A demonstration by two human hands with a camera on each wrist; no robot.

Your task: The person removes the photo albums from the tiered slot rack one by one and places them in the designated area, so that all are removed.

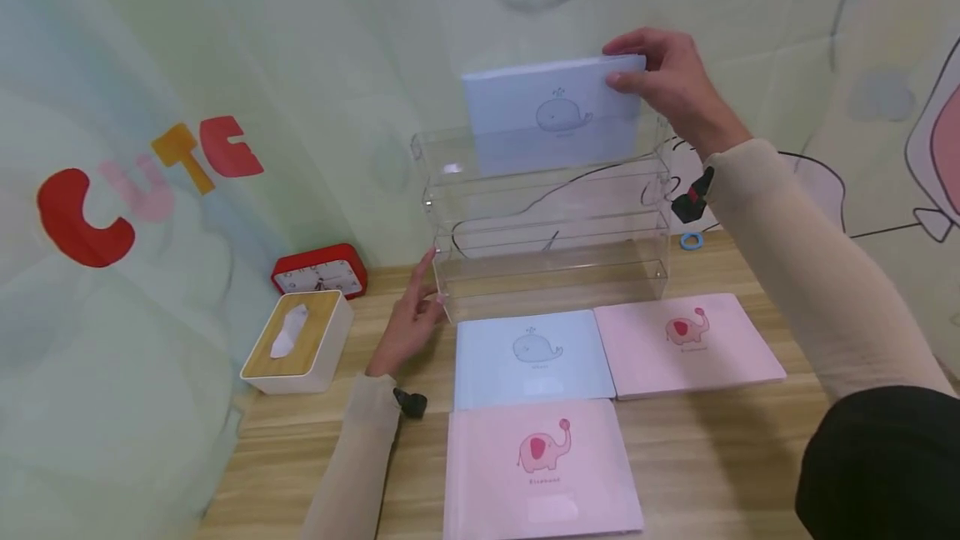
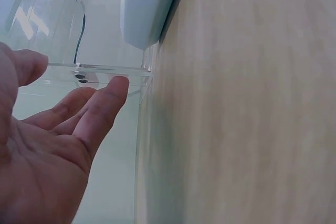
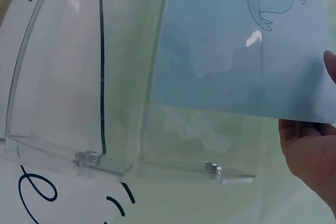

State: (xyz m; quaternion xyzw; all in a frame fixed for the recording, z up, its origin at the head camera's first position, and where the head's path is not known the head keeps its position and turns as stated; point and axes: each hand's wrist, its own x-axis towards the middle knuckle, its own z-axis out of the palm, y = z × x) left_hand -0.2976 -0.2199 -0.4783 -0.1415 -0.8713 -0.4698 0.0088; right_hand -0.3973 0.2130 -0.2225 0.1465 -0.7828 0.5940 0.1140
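Note:
My right hand [image 1: 667,77] pinches the upper right corner of a light blue booklet [image 1: 510,115] with a whale drawing, thumb on its front. The booklet stands upright, its lower part behind the clear front panel of the top tier of a transparent tiered rack [image 1: 551,261]. In the right wrist view, the blue booklet [image 3: 210,61] shows through the clear plastic. My left hand [image 1: 408,323] is at the rack's lower left side, fingers extended. The left wrist view has the left hand [image 2: 58,135] with its fingertips at the clear side edge; whether all touch is unclear.
Before the rack lie another blue whale booklet [image 1: 487,365], a pink elephant booklet [image 1: 637,348] and a nearer pink one [image 1: 480,473]. A tissue box [image 1: 318,340] and red clock [image 1: 356,261] stand left. A blue ring [image 1: 692,242] lies right. A curtain [image 1: 337,65] hangs behind.

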